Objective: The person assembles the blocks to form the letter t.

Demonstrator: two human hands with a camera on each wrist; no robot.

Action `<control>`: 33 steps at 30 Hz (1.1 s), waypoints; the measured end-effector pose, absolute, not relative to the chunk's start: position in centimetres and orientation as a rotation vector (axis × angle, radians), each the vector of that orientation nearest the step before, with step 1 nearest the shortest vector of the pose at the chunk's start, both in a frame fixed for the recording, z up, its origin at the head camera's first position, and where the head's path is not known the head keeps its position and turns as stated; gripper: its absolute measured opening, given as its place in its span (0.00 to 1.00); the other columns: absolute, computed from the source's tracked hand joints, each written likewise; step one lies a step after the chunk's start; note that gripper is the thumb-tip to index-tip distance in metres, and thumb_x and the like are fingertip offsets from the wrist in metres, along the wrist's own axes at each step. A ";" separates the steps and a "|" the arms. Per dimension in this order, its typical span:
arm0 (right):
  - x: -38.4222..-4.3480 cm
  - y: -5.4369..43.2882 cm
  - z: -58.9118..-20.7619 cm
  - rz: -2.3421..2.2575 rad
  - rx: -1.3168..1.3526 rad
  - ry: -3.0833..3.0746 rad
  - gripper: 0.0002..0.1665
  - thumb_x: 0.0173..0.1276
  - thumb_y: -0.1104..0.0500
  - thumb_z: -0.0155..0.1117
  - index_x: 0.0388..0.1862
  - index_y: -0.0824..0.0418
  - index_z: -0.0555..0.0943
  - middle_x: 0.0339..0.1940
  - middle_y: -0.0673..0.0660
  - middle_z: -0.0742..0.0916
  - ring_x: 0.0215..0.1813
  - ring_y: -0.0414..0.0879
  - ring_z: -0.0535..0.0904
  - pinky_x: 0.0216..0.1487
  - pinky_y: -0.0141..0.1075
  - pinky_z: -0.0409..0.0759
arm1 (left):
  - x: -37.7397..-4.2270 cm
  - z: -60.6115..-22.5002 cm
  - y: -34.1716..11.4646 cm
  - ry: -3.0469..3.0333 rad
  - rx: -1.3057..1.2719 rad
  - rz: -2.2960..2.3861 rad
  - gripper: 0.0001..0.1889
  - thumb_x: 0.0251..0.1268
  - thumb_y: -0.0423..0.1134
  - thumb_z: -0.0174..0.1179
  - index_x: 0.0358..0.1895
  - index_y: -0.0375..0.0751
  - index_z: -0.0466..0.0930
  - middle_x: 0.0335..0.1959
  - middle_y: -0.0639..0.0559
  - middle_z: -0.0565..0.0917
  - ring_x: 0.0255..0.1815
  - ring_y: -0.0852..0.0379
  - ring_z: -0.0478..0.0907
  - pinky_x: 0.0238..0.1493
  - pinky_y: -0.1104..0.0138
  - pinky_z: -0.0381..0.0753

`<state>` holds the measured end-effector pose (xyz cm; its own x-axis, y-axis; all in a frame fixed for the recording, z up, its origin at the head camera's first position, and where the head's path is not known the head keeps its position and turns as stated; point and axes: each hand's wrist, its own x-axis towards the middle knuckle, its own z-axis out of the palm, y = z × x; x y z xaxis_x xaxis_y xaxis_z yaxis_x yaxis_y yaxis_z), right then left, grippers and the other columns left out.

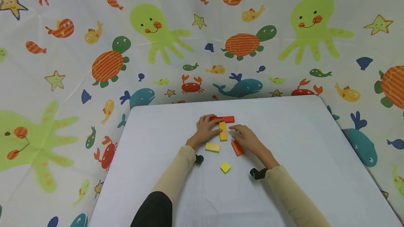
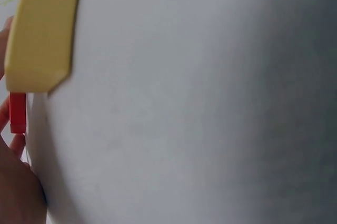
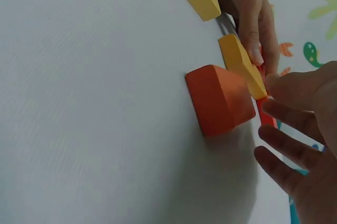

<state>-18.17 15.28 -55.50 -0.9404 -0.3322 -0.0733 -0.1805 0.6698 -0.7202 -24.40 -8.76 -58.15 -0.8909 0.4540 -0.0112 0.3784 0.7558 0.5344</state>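
Observation:
My left hand [image 1: 205, 130] touches the left end of a red block [image 1: 229, 119] with its fingers. Its thumb lies against the left side of a golden yellow block [image 1: 223, 134], whose far end meets the red block. My right hand [image 1: 248, 139] hovers beside an orange block [image 1: 237, 148], its fingers spread and holding nothing. In the right wrist view those fingers [image 3: 295, 121] stand apart from the orange block [image 3: 216, 100]. A pale yellow block [image 1: 213, 147] lies below my left hand and looms close in the left wrist view [image 2: 42, 34].
A small bright yellow block [image 1: 225, 167] lies nearer to me, between my forearms. All the blocks are on a white-covered table [image 1: 293, 132]. Behind it hangs a cloth [image 1: 202, 76] printed with sea animals. Each wrist wears a black camera strap [image 1: 258, 173].

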 end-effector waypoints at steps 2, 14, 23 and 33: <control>-17.7 15.5 -55.7 -1.097 -0.462 2.680 0.25 0.78 0.59 0.62 0.72 0.57 0.77 0.72 0.61 0.81 0.74 0.61 0.74 0.73 0.60 0.74 | -24.2 -58.2 -8.9 2.809 0.673 0.822 0.30 0.74 0.61 0.60 0.76 0.66 0.70 0.80 0.46 0.62 0.81 0.34 0.49 0.77 0.35 0.51; -16.9 17.8 -55.6 -0.901 -0.742 2.569 0.34 0.70 0.52 0.73 0.73 0.57 0.76 0.72 0.58 0.81 0.72 0.60 0.72 0.72 0.59 0.75 | -24.2 -58.0 -9.0 2.807 0.652 0.787 0.30 0.74 0.61 0.60 0.77 0.66 0.69 0.80 0.47 0.62 0.81 0.35 0.49 0.78 0.36 0.52; -16.6 18.7 -55.0 -0.799 -0.846 2.500 0.38 0.64 0.55 0.77 0.73 0.52 0.75 0.73 0.58 0.77 0.75 0.59 0.66 0.73 0.62 0.72 | -24.2 -57.9 -8.9 2.808 0.643 0.787 0.30 0.74 0.61 0.59 0.77 0.66 0.69 0.81 0.47 0.61 0.81 0.35 0.49 0.78 0.36 0.51; -17.3 19.1 -55.9 -0.820 -0.877 2.518 0.36 0.64 0.57 0.77 0.71 0.49 0.77 0.71 0.53 0.80 0.73 0.56 0.68 0.73 0.59 0.74 | -24.3 -58.2 -8.8 2.807 0.666 0.775 0.30 0.75 0.61 0.58 0.77 0.67 0.68 0.80 0.47 0.61 0.81 0.35 0.50 0.77 0.36 0.52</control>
